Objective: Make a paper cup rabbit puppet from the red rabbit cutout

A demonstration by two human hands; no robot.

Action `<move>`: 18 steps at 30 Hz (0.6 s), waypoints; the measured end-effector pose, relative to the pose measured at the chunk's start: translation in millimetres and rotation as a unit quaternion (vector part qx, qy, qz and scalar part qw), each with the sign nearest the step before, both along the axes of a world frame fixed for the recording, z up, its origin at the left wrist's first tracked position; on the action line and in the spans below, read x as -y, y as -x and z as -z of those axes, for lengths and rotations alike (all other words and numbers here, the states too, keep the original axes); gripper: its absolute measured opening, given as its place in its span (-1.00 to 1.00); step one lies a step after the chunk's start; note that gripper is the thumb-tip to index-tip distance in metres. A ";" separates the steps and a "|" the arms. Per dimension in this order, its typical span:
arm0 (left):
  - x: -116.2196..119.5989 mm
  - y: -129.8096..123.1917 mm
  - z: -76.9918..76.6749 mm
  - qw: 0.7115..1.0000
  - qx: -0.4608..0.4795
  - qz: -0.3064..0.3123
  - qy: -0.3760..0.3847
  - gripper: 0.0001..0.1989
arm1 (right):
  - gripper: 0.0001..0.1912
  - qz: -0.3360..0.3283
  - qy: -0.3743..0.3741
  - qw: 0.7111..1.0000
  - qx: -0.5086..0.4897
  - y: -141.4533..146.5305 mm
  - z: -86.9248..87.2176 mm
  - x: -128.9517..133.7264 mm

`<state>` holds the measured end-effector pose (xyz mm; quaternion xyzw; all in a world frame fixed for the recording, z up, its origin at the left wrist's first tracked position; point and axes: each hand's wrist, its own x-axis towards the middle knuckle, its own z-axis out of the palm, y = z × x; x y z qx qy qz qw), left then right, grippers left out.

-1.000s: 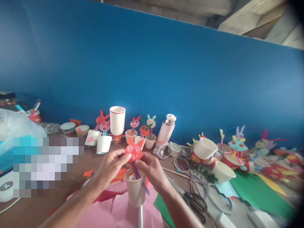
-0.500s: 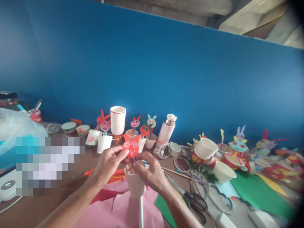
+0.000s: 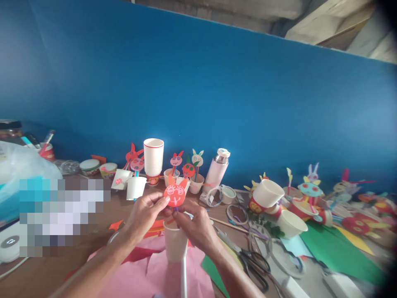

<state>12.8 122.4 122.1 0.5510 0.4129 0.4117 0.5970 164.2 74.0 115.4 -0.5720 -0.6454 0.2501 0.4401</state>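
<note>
A red paper animal face [image 3: 174, 196] with pointed ears and a drawn white smile stands above a white paper cup [image 3: 175, 244]. My left hand [image 3: 151, 207] pinches the left edge of the face between thumb and fingers. Just below the face, my right hand [image 3: 194, 221] is closed on a purple stick [image 3: 176, 209] that runs down toward the cup. The fingers hide most of the stick and part of the cup's rim. Under the cup a white straw [image 3: 183, 273] extends downward over pink paper [image 3: 161, 275].
Several paper animals on sticks stand in cups at the back, beside a cup stack [image 3: 153, 157] and a thermos [image 3: 216, 171]. Black-handled scissors [image 3: 254, 265], tape rolls [image 3: 237, 214] and green paper [image 3: 338, 252] lie to the right. A plastic bag [image 3: 27, 165] sits left.
The red face has turned more squarely toward me and shifted slightly right and down. Both hands keep their grip, and the cup hangs more upright.
</note>
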 end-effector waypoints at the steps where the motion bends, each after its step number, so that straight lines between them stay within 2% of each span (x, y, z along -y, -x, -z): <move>1: -0.2 0.0 -0.5 1.000 0.000 -0.002 0.003 -0.67 | -0.82 0.001 0.002 1.000 0.000 -0.1 -0.6 0.2; 18: 1.0 0.2 -1.7 1.000 0.005 -0.021 -0.001 -0.69 | -0.78 0.017 0.041 0.998 -0.034 3.2 -0.3 0.2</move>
